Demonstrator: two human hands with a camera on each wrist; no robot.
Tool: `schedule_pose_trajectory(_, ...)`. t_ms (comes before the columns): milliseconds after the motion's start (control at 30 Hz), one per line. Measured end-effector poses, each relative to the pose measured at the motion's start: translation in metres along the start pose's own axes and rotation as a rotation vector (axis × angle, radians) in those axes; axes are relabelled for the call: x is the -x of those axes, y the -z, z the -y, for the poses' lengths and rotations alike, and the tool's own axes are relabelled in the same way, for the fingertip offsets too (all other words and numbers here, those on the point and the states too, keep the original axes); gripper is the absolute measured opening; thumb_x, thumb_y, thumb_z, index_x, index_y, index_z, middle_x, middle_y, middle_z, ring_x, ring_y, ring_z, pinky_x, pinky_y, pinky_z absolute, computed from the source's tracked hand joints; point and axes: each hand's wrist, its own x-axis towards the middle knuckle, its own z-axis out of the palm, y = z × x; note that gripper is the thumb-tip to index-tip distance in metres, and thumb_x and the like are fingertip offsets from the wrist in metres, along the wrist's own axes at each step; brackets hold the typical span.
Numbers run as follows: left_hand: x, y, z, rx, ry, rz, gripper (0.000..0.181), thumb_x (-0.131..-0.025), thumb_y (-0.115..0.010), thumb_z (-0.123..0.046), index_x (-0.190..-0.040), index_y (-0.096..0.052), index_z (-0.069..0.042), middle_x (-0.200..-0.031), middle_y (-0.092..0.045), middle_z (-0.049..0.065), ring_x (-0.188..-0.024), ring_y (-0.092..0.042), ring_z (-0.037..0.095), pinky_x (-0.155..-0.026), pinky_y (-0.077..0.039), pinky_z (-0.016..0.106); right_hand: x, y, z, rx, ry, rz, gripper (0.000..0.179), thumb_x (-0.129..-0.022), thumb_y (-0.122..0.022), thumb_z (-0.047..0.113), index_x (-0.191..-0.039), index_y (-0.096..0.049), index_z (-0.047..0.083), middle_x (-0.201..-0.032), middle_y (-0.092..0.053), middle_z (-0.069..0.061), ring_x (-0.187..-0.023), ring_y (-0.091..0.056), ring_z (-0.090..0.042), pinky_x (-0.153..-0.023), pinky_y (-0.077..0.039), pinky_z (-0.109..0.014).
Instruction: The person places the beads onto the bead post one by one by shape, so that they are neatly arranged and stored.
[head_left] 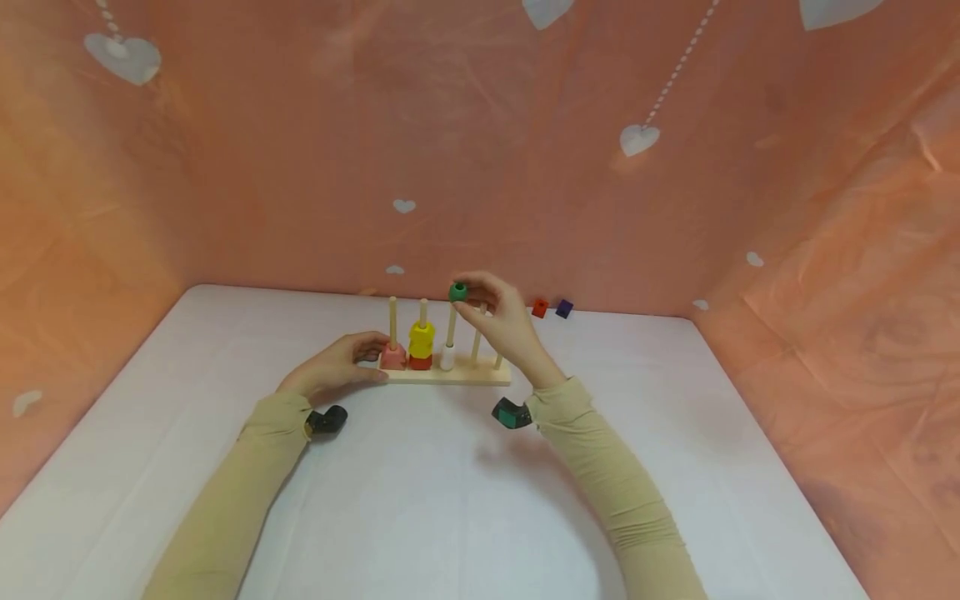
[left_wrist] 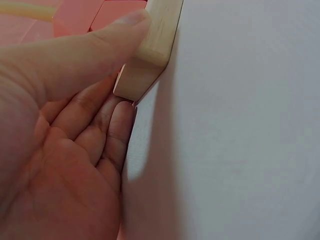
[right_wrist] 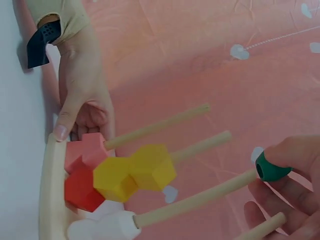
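Observation:
A green bead [head_left: 457, 292] is pinched between the thumb and fingers of my right hand [head_left: 501, 321]. In the right wrist view the green bead [right_wrist: 272, 167] sits at the tip of the third peg [right_wrist: 200, 198], its hole facing that peg. My left hand [head_left: 337, 364] grips the left end of the wooden base [head_left: 450, 377], thumb on its front edge. On the first peg are pink pieces [right_wrist: 92, 150]. A red piece [right_wrist: 82, 190] and yellow pieces [right_wrist: 134, 172] are stacked on the second. White pieces [right_wrist: 105, 226] sit low on the third.
An orange-red block [head_left: 540, 308] and a dark purple block [head_left: 565, 309] lie at the table's back edge, right of the pegs. A pink cloth [head_left: 465, 167] with pale hearts hangs behind the white table [head_left: 405, 500]. Two bare pegs stand at the base's right side.

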Motion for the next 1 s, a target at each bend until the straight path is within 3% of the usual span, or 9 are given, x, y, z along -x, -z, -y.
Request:
schedule_pose_trajectory(200,0.002,0.0,-0.001,-0.031,-0.015,0.008,0.062,-0.083,-0.075,-0.01,-0.135,-0.045,0.002,-0.134,-0.05,0.019,-0.124,-0.044,0.035,-0.108,-0.029,0.051,-0.002,-0.004,-0.025,0.035,-0.022,-0.019,0.034,-0.088,-0.066,0.001,-0.122,-0.061,0.002,-0.124,-0.059,-0.009,-0.1,-0.061,-0.025,-0.088,-0.051,-0.034)
schedule_pose_trajectory(400,0.001,0.0,-0.001,-0.032,0.005,0.001,0.062,-0.082,-0.076,-0.011,-0.135,-0.046,0.001,-0.133,-0.051,0.018,-0.124,-0.045,0.034,-0.108,-0.03,0.051,-0.001,-0.006,-0.03,0.048,-0.072,-0.029,0.03,-0.087,-0.07,0.004,-0.116,-0.062,0.0,-0.109,-0.063,-0.01,-0.096,-0.062,-0.028,-0.085,-0.052,-0.03)
schedule_pose_trajectory(667,0.001,-0.001,-0.003,-0.007,0.032,-0.007,0.062,-0.083,-0.075,-0.01,-0.136,-0.045,0.0,-0.135,-0.05,0.018,-0.124,-0.044,0.034,-0.108,-0.03,0.049,0.004,-0.011,-0.01,-0.026,-0.08,-0.05,0.03,-0.086,-0.067,-0.003,-0.114,-0.057,-0.009,-0.106,-0.061,-0.022,-0.097,-0.06,-0.036,-0.086,-0.052,-0.036)
schedule_pose_trajectory(800,0.001,-0.001,-0.003,0.014,0.052,-0.007,0.063,-0.082,-0.076,-0.01,-0.136,-0.045,-0.001,-0.137,-0.048,0.017,-0.127,-0.042,0.034,-0.109,-0.028,0.049,0.006,-0.013,-0.004,-0.058,-0.098,-0.074,0.031,-0.086,-0.067,-0.003,-0.114,-0.057,-0.011,-0.105,-0.061,-0.022,-0.096,-0.06,-0.033,-0.086,-0.053,-0.034)
schedule_pose_trajectory(1000,0.0,0.0,-0.001,-0.001,0.033,-0.005,0.065,-0.082,-0.076,-0.011,-0.137,-0.043,0.0,-0.137,-0.048,0.019,-0.127,-0.042,0.036,-0.109,-0.028,0.05,0.008,-0.017,-0.004,-0.04,-0.12,-0.106,0.028,-0.086,-0.068,-0.001,-0.111,-0.059,-0.007,-0.102,-0.062,-0.021,-0.093,-0.061,-0.029,-0.083,-0.054,-0.031)
